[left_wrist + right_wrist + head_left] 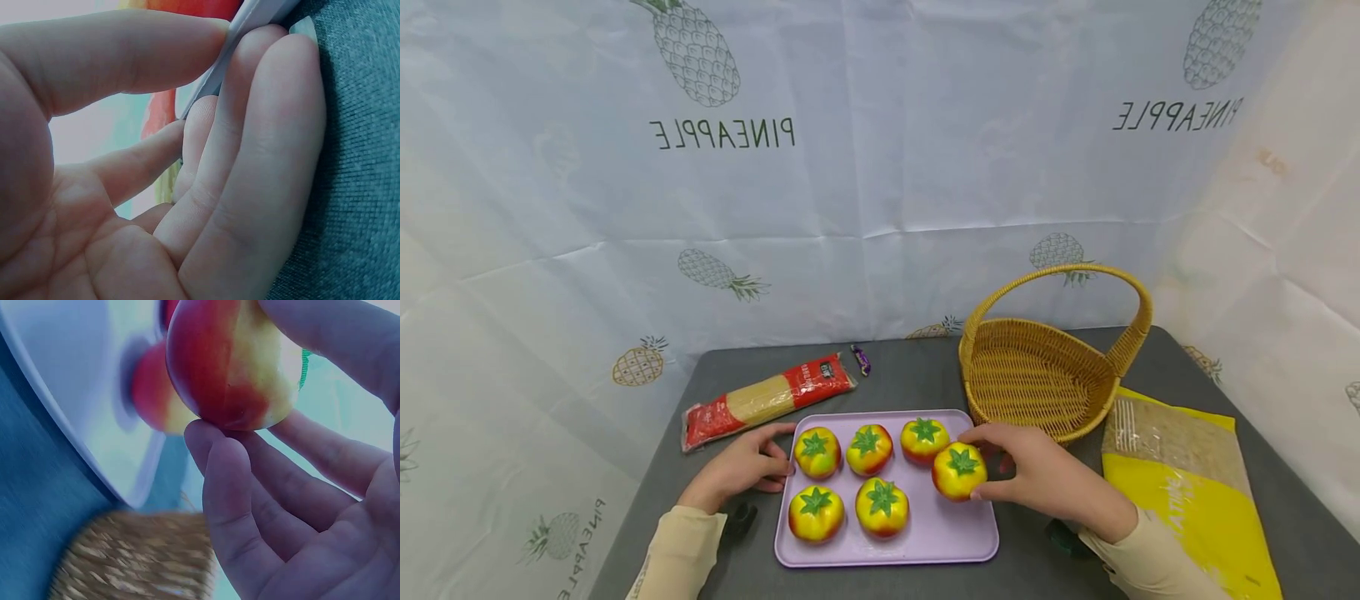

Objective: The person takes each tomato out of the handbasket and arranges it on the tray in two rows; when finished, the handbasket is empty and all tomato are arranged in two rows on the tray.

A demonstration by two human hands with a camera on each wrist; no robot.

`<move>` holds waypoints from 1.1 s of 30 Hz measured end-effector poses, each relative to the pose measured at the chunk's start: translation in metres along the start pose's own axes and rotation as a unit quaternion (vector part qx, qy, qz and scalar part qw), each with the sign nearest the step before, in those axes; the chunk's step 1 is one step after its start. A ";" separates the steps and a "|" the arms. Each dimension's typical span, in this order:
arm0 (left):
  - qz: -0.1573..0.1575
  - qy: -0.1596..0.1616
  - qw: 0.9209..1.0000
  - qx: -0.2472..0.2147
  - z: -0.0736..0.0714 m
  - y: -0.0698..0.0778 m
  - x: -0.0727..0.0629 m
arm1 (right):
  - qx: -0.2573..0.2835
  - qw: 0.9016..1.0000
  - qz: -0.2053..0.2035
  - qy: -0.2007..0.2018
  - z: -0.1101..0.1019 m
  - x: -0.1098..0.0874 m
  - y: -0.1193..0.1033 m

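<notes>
My right hand (1037,467) holds a yellow-and-red artificial fruit (958,472) with a green star-shaped leafy top, thumb on one side and fingers on the other. In the right wrist view this held fruit (231,369) is seen close up over the tray. Beneath it lies the lilac tray (925,546), where several similar fruits (882,507) rest, leafy tops up. My left hand (747,462) is at the tray's left edge. Up close in the left wrist view, its thumb and curled fingers (250,94) grip the tray rim (234,47).
Behind the tray's right end stands a wicker basket (1037,375) with a tall handle. A red noodle packet (767,400) lies back left, a small purple-wrapped sweet (861,360) beside it. A yellow bag (1187,500) lies at the right. A pineapple-print cloth (880,183) hangs behind.
</notes>
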State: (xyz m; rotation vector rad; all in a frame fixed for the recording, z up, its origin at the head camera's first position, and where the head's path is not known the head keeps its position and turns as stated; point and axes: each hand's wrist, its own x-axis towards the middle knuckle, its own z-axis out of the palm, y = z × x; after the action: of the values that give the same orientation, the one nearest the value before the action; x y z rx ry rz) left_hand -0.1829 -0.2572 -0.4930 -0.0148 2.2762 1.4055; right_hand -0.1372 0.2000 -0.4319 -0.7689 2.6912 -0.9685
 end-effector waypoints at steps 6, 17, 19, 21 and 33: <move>-0.013 0.005 1.000 0.002 0.001 0.004 0.001 | 0.014 1.000 0.004 -0.011 0.019 0.000 0.003; -0.012 -0.001 1.000 0.001 0.001 0.002 0.001 | 0.054 0.998 0.008 -0.033 0.037 -0.002 0.002; -0.009 -0.002 1.000 0.001 0.001 0.002 0.001 | 0.056 0.998 0.011 -0.035 0.039 -0.002 0.001; -0.010 -0.003 1.000 0.001 0.001 0.001 0.001 | 0.056 0.997 0.021 -0.038 0.040 -0.001 0.001; -0.002 -0.002 1.000 -0.001 0.001 0.002 0.000 | 0.050 0.998 0.025 -0.041 0.045 -0.001 0.004</move>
State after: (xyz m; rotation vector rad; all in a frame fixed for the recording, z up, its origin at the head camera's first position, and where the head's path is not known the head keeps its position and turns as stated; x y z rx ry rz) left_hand -0.1831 -0.2558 -0.4919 -0.0161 2.2709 1.4047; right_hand -0.1227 0.1789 -0.4687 -0.7018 2.5580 -1.0265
